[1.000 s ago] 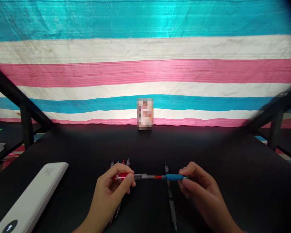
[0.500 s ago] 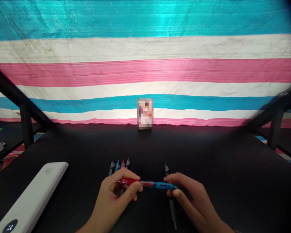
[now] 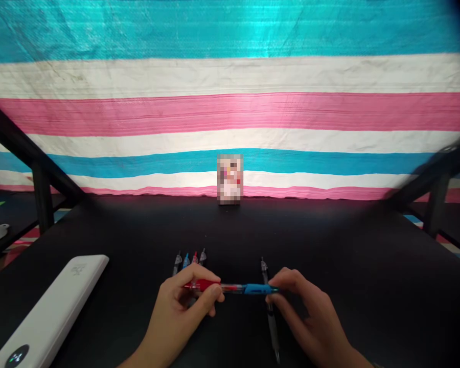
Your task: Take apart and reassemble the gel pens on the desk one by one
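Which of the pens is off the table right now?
The red-and-blue pen, held crosswise between the left hand and right hand; the others lie flat on the black table.

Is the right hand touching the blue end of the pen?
Touching. The head view shows the right hand pinching the pen's blue end between thumb and fingers.
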`<action>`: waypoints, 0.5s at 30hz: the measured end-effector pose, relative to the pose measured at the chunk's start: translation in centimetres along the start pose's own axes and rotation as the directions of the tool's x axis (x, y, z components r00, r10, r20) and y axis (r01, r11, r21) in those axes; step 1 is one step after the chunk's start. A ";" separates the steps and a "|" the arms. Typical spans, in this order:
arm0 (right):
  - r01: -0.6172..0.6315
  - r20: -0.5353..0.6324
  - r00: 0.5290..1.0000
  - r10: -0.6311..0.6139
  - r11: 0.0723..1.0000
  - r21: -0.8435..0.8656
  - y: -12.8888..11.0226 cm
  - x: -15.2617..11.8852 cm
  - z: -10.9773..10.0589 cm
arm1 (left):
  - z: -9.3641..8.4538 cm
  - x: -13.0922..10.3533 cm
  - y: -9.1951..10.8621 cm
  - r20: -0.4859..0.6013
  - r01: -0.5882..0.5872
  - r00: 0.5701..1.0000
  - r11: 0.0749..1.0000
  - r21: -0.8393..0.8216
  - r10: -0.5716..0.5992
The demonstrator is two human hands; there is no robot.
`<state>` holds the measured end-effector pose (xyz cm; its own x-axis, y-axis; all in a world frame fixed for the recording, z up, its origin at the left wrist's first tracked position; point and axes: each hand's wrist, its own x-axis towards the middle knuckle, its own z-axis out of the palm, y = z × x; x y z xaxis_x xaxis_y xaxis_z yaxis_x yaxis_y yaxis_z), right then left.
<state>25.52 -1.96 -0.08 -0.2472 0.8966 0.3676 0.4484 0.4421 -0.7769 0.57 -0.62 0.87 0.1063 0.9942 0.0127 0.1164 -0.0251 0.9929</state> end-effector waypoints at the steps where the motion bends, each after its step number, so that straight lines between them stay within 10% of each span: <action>1: 0.004 0.016 1.000 -0.004 1.000 0.007 0.0 0.0 0.0 | 0.0 0.0 0.0 0.002 -0.001 1.000 1.000 -0.001 0.001; 15: 0.099 0.034 0.995 -0.098 0.995 -0.012 -0.5 0.5 -0.1 | 0.0 0.0 0.0 -0.012 0.032 0.999 0.997 -0.066 -0.033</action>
<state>25.23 -1.76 0.50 -0.3190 0.8473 0.4246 0.4323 0.5288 -0.7304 0.54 -0.64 0.84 0.0902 0.9958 -0.0182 0.0547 0.0133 0.9984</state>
